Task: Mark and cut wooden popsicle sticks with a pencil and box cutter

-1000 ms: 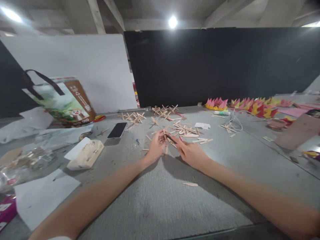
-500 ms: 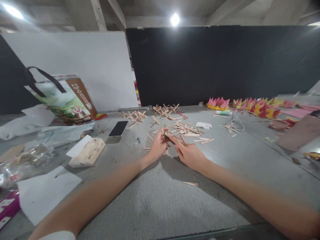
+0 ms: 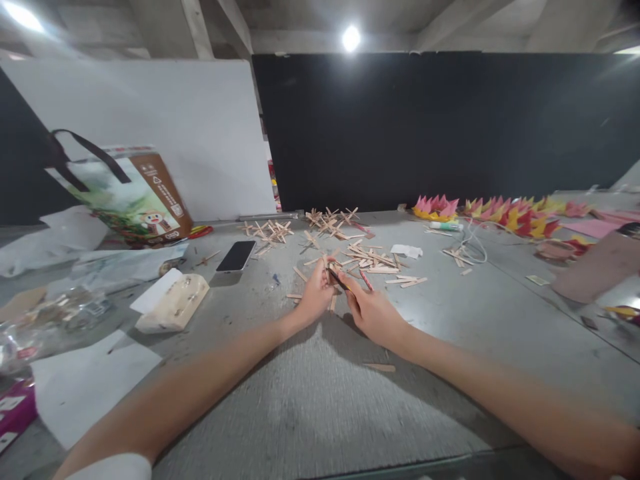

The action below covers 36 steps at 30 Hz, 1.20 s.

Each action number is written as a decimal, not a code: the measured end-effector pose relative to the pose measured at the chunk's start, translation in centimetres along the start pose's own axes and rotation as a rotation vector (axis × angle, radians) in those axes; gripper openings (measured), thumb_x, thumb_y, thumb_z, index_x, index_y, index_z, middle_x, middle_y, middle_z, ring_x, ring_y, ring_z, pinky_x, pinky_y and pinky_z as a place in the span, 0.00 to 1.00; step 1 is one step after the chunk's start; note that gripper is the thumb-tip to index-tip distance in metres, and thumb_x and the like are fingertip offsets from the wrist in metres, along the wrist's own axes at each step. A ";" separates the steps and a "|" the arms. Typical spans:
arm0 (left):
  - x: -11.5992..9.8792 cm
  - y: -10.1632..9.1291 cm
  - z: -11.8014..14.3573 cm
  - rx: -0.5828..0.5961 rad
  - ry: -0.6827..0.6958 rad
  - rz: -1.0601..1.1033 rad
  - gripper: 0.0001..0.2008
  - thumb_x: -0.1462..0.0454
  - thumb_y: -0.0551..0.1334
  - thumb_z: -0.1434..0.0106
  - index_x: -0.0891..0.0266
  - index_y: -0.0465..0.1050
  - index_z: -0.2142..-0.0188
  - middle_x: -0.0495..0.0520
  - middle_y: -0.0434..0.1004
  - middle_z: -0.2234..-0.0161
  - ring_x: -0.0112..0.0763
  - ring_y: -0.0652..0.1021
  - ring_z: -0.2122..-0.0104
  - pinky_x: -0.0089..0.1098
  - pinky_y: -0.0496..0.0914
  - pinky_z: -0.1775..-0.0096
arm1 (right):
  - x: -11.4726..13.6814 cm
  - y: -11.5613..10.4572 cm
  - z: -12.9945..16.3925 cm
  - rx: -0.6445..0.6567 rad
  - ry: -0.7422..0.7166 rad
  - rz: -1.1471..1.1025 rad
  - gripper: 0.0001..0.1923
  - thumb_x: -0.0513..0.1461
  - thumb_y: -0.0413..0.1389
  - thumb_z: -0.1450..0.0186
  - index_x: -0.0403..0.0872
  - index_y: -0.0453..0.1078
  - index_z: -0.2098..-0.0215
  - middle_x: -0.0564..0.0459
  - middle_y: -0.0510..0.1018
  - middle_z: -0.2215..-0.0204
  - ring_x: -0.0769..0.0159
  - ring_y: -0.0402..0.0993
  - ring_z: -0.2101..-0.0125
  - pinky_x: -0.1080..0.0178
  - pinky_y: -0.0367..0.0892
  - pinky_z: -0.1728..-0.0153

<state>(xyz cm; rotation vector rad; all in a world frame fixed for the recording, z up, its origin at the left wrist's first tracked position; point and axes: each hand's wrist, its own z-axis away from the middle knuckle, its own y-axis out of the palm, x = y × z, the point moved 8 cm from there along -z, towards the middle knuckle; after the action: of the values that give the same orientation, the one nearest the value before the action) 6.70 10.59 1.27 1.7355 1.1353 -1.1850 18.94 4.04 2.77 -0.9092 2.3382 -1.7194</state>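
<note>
On the tabletop [image 3: 320, 400] there is one phone [image 3: 236, 256] at about 11 o'clock from the two hands, the left hand [image 3: 314, 298] and the right hand [image 3: 373, 311]. There is also one printed bag [image 3: 130, 197] at 10 o'clock and one pale block [image 3: 173, 303] at 9 o'clock. The wooden sticks [image 3: 370, 260] at 12 o'clock are too many to count, one single stick [image 3: 379, 367] lies at 5 o'clock, and the paper flowers [image 3: 500, 213] at 2 o'clock cannot be counted exactly.

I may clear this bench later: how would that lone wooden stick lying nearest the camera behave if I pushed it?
The lone wooden stick looks thin and flat, so it would probably slide, not roll, on the table. It seems very light and likely snaps if bent.
</note>
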 end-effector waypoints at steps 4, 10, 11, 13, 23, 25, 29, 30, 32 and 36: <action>0.1 -0.3 0.0 -0.001 0.069 -0.042 0.30 0.74 0.60 0.47 0.56 0.65 0.44 0.52 0.80 0.57 0.35 0.81 0.57 0.38 0.76 0.51 | 0.4 -0.4 -0.1 0.043 -0.032 0.060 0.31 0.36 0.42 0.22 0.42 0.55 0.22 0.42 0.87 0.61 0.58 0.81 0.67 0.59 0.70 0.57; 0.3 -0.1 -0.2 0.030 0.100 -0.013 0.29 0.74 0.60 0.49 0.57 0.66 0.47 0.52 0.78 0.56 0.36 0.82 0.55 0.37 0.76 0.51 | 0.6 -3.4 -0.9 0.089 0.007 0.078 0.27 0.39 0.43 0.21 0.47 0.63 0.26 0.50 0.83 0.72 0.62 0.73 0.75 0.63 0.60 0.67; 0.2 -0.1 -0.2 0.028 0.096 -0.018 0.29 0.74 0.61 0.49 0.57 0.66 0.47 0.52 0.78 0.57 0.35 0.81 0.55 0.37 0.75 0.51 | 0.6 -3.5 -1.0 0.090 0.007 0.071 0.26 0.39 0.43 0.21 0.47 0.64 0.27 0.50 0.82 0.72 0.62 0.72 0.75 0.63 0.59 0.68; 0.3 -0.1 -0.2 0.023 0.074 -0.026 0.29 0.74 0.61 0.49 0.57 0.65 0.47 0.51 0.78 0.58 0.35 0.81 0.57 0.37 0.75 0.51 | 0.5 -3.1 -1.0 0.083 0.010 0.060 0.26 0.39 0.42 0.21 0.47 0.64 0.27 0.50 0.83 0.72 0.61 0.73 0.75 0.63 0.60 0.68; 0.1 -0.4 -0.2 -0.020 0.038 -0.018 0.28 0.72 0.64 0.46 0.56 0.65 0.46 0.52 0.79 0.57 0.36 0.82 0.56 0.36 0.75 0.51 | 0.5 -1.1 -1.0 0.086 -0.063 0.092 0.31 0.36 0.43 0.22 0.42 0.57 0.23 0.46 0.84 0.68 0.60 0.75 0.73 0.58 0.69 0.56; 0.1 -0.4 -0.2 -0.026 0.033 0.000 0.28 0.72 0.65 0.47 0.56 0.64 0.48 0.52 0.80 0.57 0.37 0.83 0.54 0.36 0.76 0.50 | 0.7 -2.7 -1.9 0.108 -0.038 0.090 0.27 0.39 0.43 0.22 0.45 0.63 0.27 0.48 0.82 0.71 0.62 0.70 0.76 0.61 0.63 0.65; 0.2 -0.4 -0.3 -0.026 0.011 0.067 0.28 0.70 0.66 0.48 0.54 0.62 0.48 0.51 0.81 0.57 0.40 0.84 0.53 0.38 0.77 0.51 | 1.1 -4.2 -3.3 0.139 -0.052 0.059 0.25 0.39 0.44 0.22 0.46 0.67 0.30 0.50 0.81 0.72 0.64 0.66 0.77 0.63 0.55 0.70; 0.3 -0.5 -0.3 -0.030 0.006 0.080 0.29 0.70 0.66 0.49 0.54 0.62 0.49 0.51 0.81 0.57 0.40 0.84 0.53 0.39 0.77 0.52 | 1.1 -4.0 -3.3 0.134 -0.055 0.060 0.25 0.39 0.44 0.22 0.46 0.67 0.30 0.50 0.81 0.72 0.64 0.68 0.77 0.63 0.56 0.70; 0.5 -0.7 -0.4 -0.046 0.001 0.088 0.29 0.70 0.66 0.49 0.53 0.62 0.49 0.50 0.80 0.58 0.40 0.84 0.55 0.40 0.77 0.52 | 0.7 -2.9 -3.1 0.114 -0.059 0.074 0.27 0.39 0.43 0.22 0.46 0.65 0.28 0.48 0.83 0.70 0.62 0.72 0.75 0.62 0.62 0.66; 0.7 -1.1 -0.5 -0.072 0.016 0.015 0.29 0.71 0.63 0.49 0.54 0.63 0.47 0.49 0.79 0.63 0.39 0.83 0.60 0.42 0.77 0.51 | -0.1 0.0 -1.9 0.082 -0.081 0.107 0.31 0.37 0.43 0.23 0.43 0.56 0.22 0.43 0.87 0.61 0.59 0.80 0.69 0.56 0.71 0.52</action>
<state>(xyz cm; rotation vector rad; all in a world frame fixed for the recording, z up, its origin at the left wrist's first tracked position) 5.94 11.59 0.67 1.6988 1.1581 -1.1103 18.24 5.74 3.41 -0.8086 2.2057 -1.6898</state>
